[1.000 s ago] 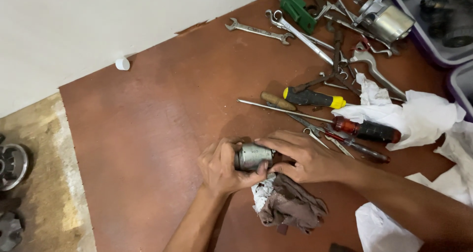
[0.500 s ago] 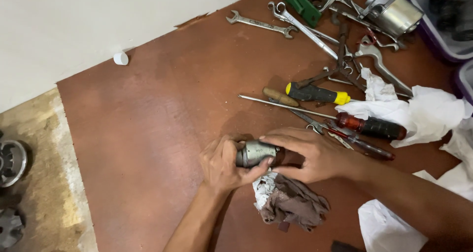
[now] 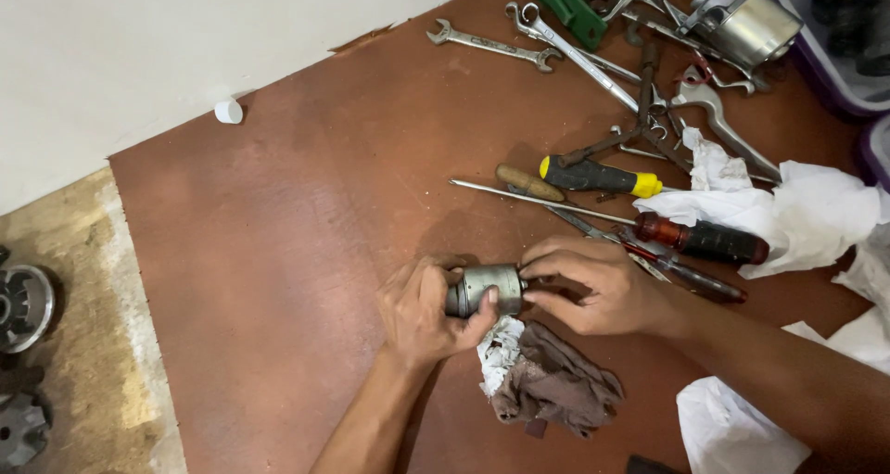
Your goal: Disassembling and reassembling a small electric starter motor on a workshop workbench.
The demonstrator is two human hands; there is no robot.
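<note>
Filling most of the frame, the brown board (image 3: 306,252) carries everything; a pale wall sits at the upper left and a bare wooden strip with two dark gear-like parts (image 3: 23,307) runs down the left edge. White cloths (image 3: 816,214) spread along the right side, and a heap of wrenches (image 3: 556,43), with a metal can (image 3: 751,25) beside it, crowds the upper right. Below that heap lie screwdrivers: one black and yellow (image 3: 598,176), one with a dark red handle (image 3: 705,240). A brown rag (image 3: 552,386) is bunched just under the hands, low of centre.

Just below the middle of the frame, the metal cylinder (image 3: 487,289) lies held between both hands, its long axis running left to right. The left hand (image 3: 426,312) wraps it from the left end, fingers curled shut around the body with the thumb pressed on its near side. The right hand (image 3: 593,284) meets it from the right, fingertips pinched closed at that end. Both hands touch it; neither is nearer.

Whatever the right fingers grip at the end is hidden behind them, and the cylinder's left face is covered by the left palm. A small white cap (image 3: 228,112) rests alone at the upper left, by the wall.
</note>
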